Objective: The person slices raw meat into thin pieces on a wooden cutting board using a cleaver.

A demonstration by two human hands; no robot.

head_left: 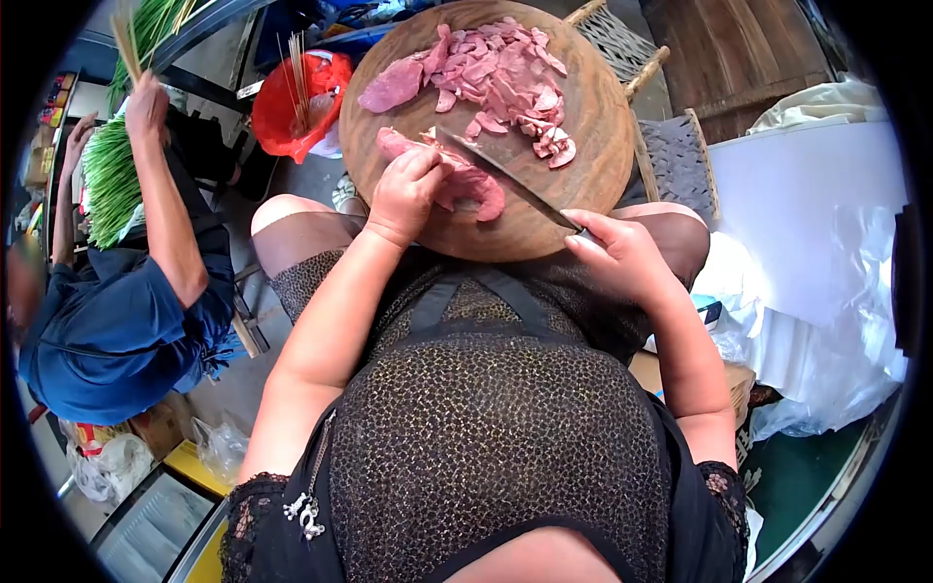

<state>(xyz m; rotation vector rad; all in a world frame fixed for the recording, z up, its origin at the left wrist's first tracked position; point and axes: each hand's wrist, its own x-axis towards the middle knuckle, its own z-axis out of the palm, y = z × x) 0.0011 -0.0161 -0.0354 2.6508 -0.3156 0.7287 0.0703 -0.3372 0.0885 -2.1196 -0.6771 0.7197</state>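
- Far left of both hands, a person (pixel 117 330) in blue holds up a bundle of thin sticks (pixel 126 44); greens (pixel 112 185) lie just below the bundle.
- Left of the left hand, beyond its wrist, a red bag (pixel 267 121) beside the board has skewers (pixel 299 83) standing in it.
- The left hand (pixel 406 189) is narrow, its fingers bent and pressed on the meat (pixel 471 189), which lies on the near part of the board (pixel 593 165).
- Ahead of the left hand, a thick chunk (pixel 391 85) rests on the board.
- Ahead of both hands, a loose heap of slices (pixel 505 73) spreads over the board, touching the chunk.
- Between the hands, the knife (pixel 515 183) slants over the meat, tip near the left fingers.
- The right hand (pixel 622 257) is closed on the knife's handle.
- Right of the right hand is a white sheet (pixel 797 214).
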